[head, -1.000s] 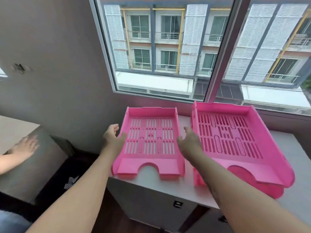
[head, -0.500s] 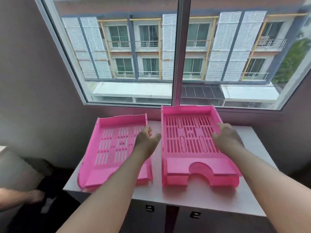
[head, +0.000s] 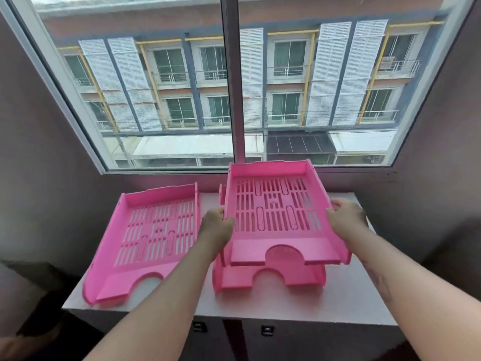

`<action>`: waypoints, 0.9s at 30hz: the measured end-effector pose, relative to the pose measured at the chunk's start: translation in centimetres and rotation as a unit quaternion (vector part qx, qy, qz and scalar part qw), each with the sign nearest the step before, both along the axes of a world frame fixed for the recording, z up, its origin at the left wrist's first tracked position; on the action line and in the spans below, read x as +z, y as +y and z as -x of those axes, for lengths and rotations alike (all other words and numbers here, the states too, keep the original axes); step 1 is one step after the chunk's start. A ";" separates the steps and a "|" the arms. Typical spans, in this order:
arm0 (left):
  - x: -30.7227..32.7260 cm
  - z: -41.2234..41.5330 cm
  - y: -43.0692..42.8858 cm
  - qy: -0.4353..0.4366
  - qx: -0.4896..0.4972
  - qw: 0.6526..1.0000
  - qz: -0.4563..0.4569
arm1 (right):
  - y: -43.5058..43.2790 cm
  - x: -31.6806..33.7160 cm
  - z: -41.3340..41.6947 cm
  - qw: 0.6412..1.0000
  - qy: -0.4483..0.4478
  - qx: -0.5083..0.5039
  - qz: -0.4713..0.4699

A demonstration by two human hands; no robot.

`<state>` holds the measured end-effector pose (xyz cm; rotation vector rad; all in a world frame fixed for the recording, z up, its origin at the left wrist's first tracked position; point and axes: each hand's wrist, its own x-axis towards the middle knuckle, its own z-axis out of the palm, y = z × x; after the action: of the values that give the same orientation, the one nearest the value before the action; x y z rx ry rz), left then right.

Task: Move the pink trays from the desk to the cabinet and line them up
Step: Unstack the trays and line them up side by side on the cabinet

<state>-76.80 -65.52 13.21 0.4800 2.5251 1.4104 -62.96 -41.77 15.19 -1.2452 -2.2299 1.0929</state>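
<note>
Three pink slotted trays are on or above the white cabinet top under the window. One pink tray lies flat at the left, slightly skewed. At the right, my left hand and my right hand grip the two side walls of an upper pink tray, held lifted and tilted above a lower pink tray that rests on the cabinet. Only the front lip and a back corner of the lower one show.
A large window with a central frame post rises right behind the cabinet. Dark walls close in on both sides. The cabinet doors have two small handles below the front edge. Bare white top lies right of the trays.
Both hands moved from the left tray to the right stack, closed on its top tray's sides and lifted it off the one beneath. The camera view shifted right.
</note>
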 end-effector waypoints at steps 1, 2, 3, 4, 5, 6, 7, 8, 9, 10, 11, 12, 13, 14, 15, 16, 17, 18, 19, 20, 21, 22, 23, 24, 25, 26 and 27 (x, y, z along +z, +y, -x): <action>0.3 -0.5 0.8 -0.001 -0.012 1.000 -0.019 | 0.8 0.2 -0.8 1.000 0.003 -0.008 0.015; 0.5 -1.1 1.7 -0.005 -0.022 0.999 -0.034 | 1.7 0.2 -1.7 0.999 0.010 -0.014 0.037; 0.5 -1.7 2.7 -0.008 -0.032 0.999 -0.041 | 2.6 0.2 -2.6 0.998 0.019 -0.021 0.058; 0.5 -2.3 3.8 -0.011 -0.042 0.998 -0.044 | 3.5 0.1 -3.6 0.997 0.024 -0.031 0.066; 0.4 -2.8 4.7 -0.015 -0.051 0.997 -0.048 | 4.3 0.0 -4.5 0.997 0.026 -0.043 0.060; 0.4 -3.5 5.7 -0.021 -0.061 0.996 -0.057 | 5.0 0.0 -5.5 0.997 0.028 -0.055 0.048; 0.3 -4.1 6.6 -0.025 -0.071 0.995 -0.070 | 5.7 0.0 -6.4 0.996 0.034 -0.069 0.039; 0.2 -4.8 7.3 -0.028 -0.077 0.993 -0.086 | 6.4 -0.1 -7.3 0.995 0.045 -0.082 0.040; 0.0 -5.3 7.9 -0.037 -0.084 0.990 -0.103 | 7.2 -0.1 -8.1 0.993 0.055 -0.092 0.048; -0.4 -5.9 8.4 -0.056 -0.092 0.988 -0.112 | 7.9 -0.2 -9.0 0.991 0.063 -0.103 0.058; -1.2 -6.5 8.8 -0.077 -0.097 0.986 -0.111 | 8.6 -0.2 -9.7 0.989 0.069 -0.110 0.069; -2.1 -7.1 9.0 -0.090 -0.102 0.987 -0.089 | 9.3 -0.3 -10.4 0.988 0.072 -0.114 0.077; -3.5 -7.5 8.9 -0.086 -0.103 0.990 -0.046 | 9.9 -0.4 -11.1 0.987 0.074 -0.119 0.081; -5.0 -7.9 8.5 -0.067 -0.101 0.992 0.015 | 10.5 -0.5 -11.7 0.986 0.076 -0.124 0.081; -6.5 -8.2 7.9 -0.041 -0.100 0.991 0.082 | 10.8 -0.6 -12.2 0.985 0.080 -0.126 0.082; -7.8 -8.5 7.2 -0.009 -0.103 0.983 0.153 | 11.2 -0.7 -12.7 0.985 0.084 -0.128 0.084; -9.1 -8.7 6.5 0.028 -0.111 0.968 0.222 | 11.6 -0.9 -13.1 0.984 0.088 -0.130 0.087; -10.0 -8.7 5.7 0.060 -0.121 0.950 0.281 | 11.8 -1.2 -13.4 0.983 0.090 -0.132 0.091; -10.8 -8.7 5.1 0.087 -0.132 0.933 0.322 | 12.1 -1.4 -13.7 0.982 0.092 -0.134 0.096; -11.4 -8.5 4.5 0.103 -0.142 0.920 0.349 | 12.3 -1.5 -14.0 0.981 0.096 -0.135 0.101; -11.8 -8.2 4.0 0.113 -0.147 0.912 0.367 | 12.5 -1.6 -14.1 0.980 0.100 -0.134 0.105; -12.0 -7.8 3.5 0.119 -0.149 0.905 0.379 | 12.6 -1.7 -14.3 0.980 0.102 -0.133 0.109; -12.2 -7.5 3.0 0.127 -0.148 0.900 0.390 | 12.7 -1.8 -14.3 0.979 0.104 -0.131 0.114; -12.3 -7.1 2.6 0.133 -0.147 0.895 0.399 | 12.6 -1.8 -14.2 0.979 0.104 -0.129 0.119; -12.3 -6.8 2.1 0.136 -0.147 0.892 0.406 | 12.6 -1.9 -14.0 0.979 0.105 -0.126 0.124; -12.3 -6.5 1.8 0.135 -0.147 0.890 0.410 | 12.4 -2.0 -13.8 0.979 0.104 -0.124 0.126; -12.3 -6.1 1.5 0.132 -0.147 0.890 0.412 | 12.2 -2.2 -13.4 0.979 0.100 -0.120 0.127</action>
<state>-70.66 -64.03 0.89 0.8507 2.7777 0.1056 -49.53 -29.56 12.95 -1.3933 -1.7808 1.3688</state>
